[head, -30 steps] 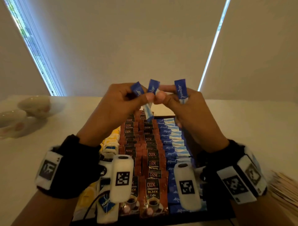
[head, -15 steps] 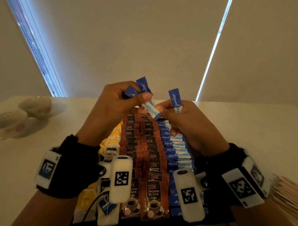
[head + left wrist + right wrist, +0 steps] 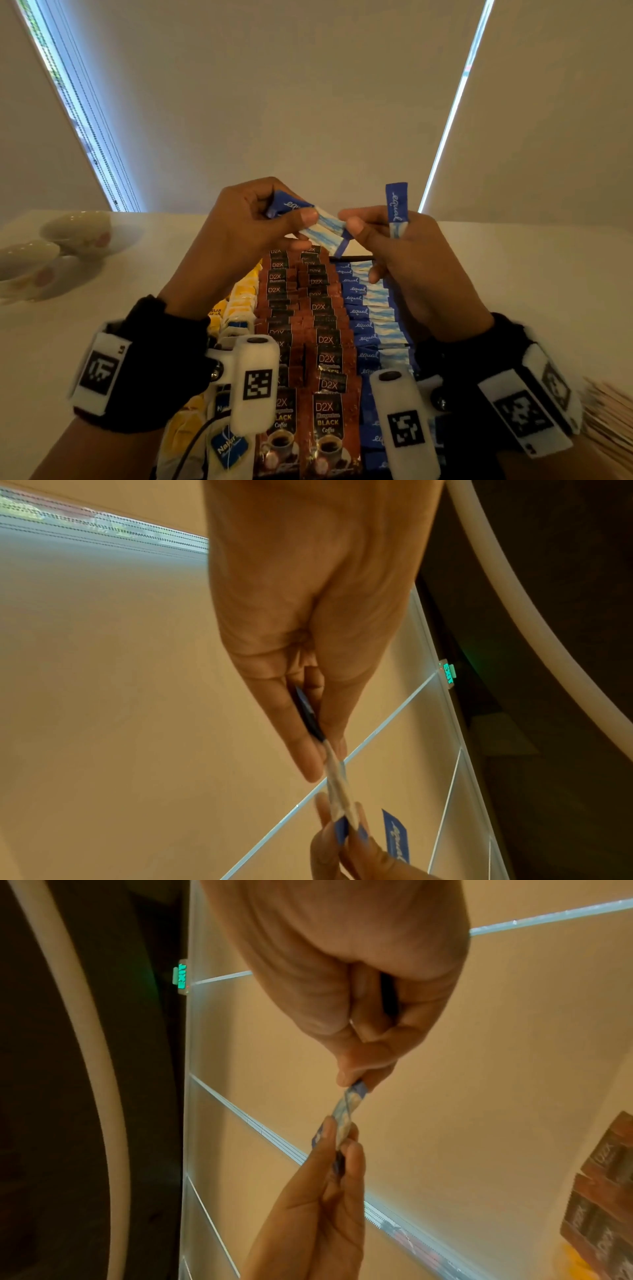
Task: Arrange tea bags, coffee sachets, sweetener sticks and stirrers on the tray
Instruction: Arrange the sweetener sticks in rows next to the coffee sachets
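Note:
Both hands are raised over the far end of the black tray (image 3: 356,257). My left hand (image 3: 301,222) pinches two blue-and-white sweetener sticks (image 3: 325,226) that slant down to the right. My right hand (image 3: 352,226) pinches their lower end with thumb and forefinger and also holds a third stick (image 3: 396,209) upright. In the left wrist view, the left hand (image 3: 318,750) holds the shared sticks (image 3: 337,783) edge-on. The right wrist view shows the right hand (image 3: 356,1080) on the shared sticks (image 3: 346,1112). On the tray lie rows of yellow tea bags (image 3: 239,301), brown coffee sachets (image 3: 318,308) and blue sweetener sticks (image 3: 366,315).
Two pale cups (image 3: 78,233) on saucers stand on the white table at the far left. A pile of wooden stirrers (image 3: 609,411) lies on the table at the right edge, beside the tray. Window blinds rise behind the table.
The two sticks in my left hand have tipped from upright to slanting down to the right. My right hand has come back and taken hold of their lower end.

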### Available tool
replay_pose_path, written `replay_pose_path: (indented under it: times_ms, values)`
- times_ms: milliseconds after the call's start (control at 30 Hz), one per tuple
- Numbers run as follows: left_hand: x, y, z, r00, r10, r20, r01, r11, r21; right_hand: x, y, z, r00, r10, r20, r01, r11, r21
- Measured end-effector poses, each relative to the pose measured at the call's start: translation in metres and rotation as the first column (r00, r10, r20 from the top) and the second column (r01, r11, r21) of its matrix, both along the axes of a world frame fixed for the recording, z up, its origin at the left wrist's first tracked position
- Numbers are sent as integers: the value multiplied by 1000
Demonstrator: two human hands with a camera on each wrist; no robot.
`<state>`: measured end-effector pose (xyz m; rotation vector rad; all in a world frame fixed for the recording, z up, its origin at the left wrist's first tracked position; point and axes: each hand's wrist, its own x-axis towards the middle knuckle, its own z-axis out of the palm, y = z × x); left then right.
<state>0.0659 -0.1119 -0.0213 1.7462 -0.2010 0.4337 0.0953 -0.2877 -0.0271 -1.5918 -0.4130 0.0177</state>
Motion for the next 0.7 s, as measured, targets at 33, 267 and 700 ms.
replay_pose_path:
  times_ms: [33, 267, 700]
  values:
    - [0, -1, 0, 1000, -12, 0, 12, 1000, 4, 0, 0, 0, 1000, 3, -19, -3, 1000, -5]
    - [-1, -6, 1, 998, -59, 22, 59, 998, 17, 3, 1, -2, 988, -87, 126, 105, 985, -140]
    - [-1, -10, 1, 999, 11, 47, -8, 998, -56, -3, 8, -5, 989, -130, 74, 125, 990, 67]
